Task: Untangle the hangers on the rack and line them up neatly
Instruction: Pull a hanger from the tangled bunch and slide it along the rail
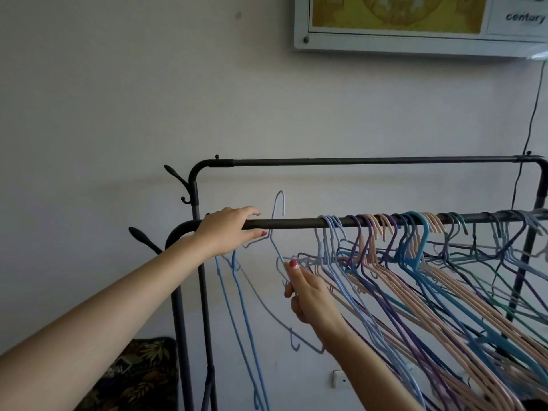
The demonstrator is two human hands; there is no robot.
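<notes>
Only readable text: "century", dark lowercase letters on a pale panel at the right end of the framed wall board (421,40), top right of the head view. The yellow map-like print beside it on the same board has no legible lettering. Nothing readable on the hangers (415,262), the rack (355,223) or the wall socket (339,378).
</notes>
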